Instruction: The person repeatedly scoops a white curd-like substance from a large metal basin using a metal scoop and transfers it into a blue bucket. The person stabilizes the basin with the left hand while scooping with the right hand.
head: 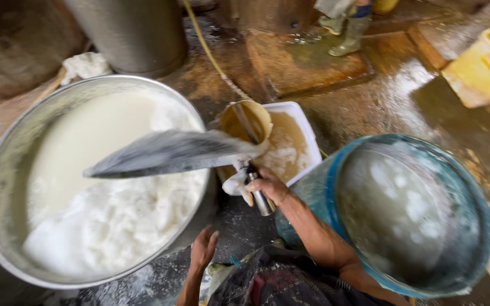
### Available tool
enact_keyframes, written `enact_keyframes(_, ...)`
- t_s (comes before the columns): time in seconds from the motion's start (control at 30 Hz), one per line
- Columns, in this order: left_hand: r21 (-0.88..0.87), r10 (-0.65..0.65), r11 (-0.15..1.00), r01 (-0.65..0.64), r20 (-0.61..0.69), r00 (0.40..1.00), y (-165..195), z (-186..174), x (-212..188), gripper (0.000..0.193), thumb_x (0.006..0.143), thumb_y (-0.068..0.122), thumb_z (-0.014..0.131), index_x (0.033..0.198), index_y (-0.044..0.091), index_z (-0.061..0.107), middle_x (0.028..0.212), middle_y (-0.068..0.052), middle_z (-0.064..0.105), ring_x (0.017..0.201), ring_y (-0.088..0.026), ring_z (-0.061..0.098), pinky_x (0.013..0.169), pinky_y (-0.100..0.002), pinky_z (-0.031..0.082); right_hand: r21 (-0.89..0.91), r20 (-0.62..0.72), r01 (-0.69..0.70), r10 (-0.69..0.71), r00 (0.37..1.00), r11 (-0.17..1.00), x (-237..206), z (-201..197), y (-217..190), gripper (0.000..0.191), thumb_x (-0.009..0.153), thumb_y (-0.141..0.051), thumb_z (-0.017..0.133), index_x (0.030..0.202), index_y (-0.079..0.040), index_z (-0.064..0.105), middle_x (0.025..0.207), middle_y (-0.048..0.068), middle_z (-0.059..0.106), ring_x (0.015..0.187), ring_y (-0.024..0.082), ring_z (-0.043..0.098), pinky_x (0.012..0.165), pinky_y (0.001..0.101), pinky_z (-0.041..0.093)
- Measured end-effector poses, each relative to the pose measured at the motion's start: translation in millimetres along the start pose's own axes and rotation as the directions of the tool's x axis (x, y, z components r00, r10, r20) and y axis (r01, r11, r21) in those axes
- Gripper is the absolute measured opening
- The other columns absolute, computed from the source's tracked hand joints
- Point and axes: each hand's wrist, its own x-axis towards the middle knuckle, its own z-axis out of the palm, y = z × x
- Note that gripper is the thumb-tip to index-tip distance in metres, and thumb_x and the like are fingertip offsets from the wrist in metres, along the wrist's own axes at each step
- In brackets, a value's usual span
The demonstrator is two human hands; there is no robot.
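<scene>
My right hand (267,187) grips the metal handle (262,202) of a wide, flat skimmer (165,153). The skimmer's blurred pan hangs over a large metal basin (4,164) of white liquid with thick white foam (114,221) on the near side. A wet white rag wraps the handle just by my fingers. Lower down, my left hand (202,249) holds nothing, fingers apart, close to the basin's near rim; whether it touches the rim is unclear.
A blue barrel (486,226) of foamy liquid stands at my right. Behind the skimmer, a white square tub (307,130) holds brownish liquid and a tan scoop (248,119). On the wet floor are a yellow bin (483,68), a hose (205,48), a metal drum (131,34) and another person's boots (350,34).
</scene>
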Motion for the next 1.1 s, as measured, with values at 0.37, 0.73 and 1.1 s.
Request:
enact_keyframes(0.37,-0.167,0.914,0.392,-0.905,0.184,0.362,239,246,17,0.033,0.099,0.023,0.063,0.127,0.005,0.062,0.132,-0.017,0.068,0.12,-0.034,0.067,0.099,-0.04,0.058,-0.392,-0.723,-0.084,-0.25,0.644,0.916,-270,-207,-41,0.026,0.09,0.0,0.062,0.115,0.0,0.056,0.073,0.011,0.064,0.051,0.018,0.061,0.046,0.0351,0.054)
enact_keyframes(0.73,0.183,0.79,0.259,-0.948,0.526,0.317,288,356,-3,0.044,0.097,0.035,0.067,0.131,0.007,0.066,0.127,-0.014,0.068,0.13,-0.031,0.056,0.117,-0.049,0.032,-0.4,-0.892,-0.442,-0.453,-0.015,0.803,-477,-386,23,0.015,0.091,-0.01,0.063,0.097,0.004,0.057,0.071,0.018,0.063,0.051,0.029,0.057,0.046,0.0434,0.047)
enact_keyframes(1.1,0.273,0.699,0.317,-0.909,0.58,0.418,289,361,3,0.043,0.098,0.032,0.064,0.135,0.009,0.064,0.13,-0.014,0.064,0.132,-0.03,0.053,0.117,-0.048,0.032,0.69,-0.592,-0.319,0.76,0.269,0.65,-416,-386,102,0.028,0.101,-0.026,0.054,0.083,-0.006,0.057,0.067,0.01,0.057,0.052,0.025,0.053,0.049,0.0412,0.047)
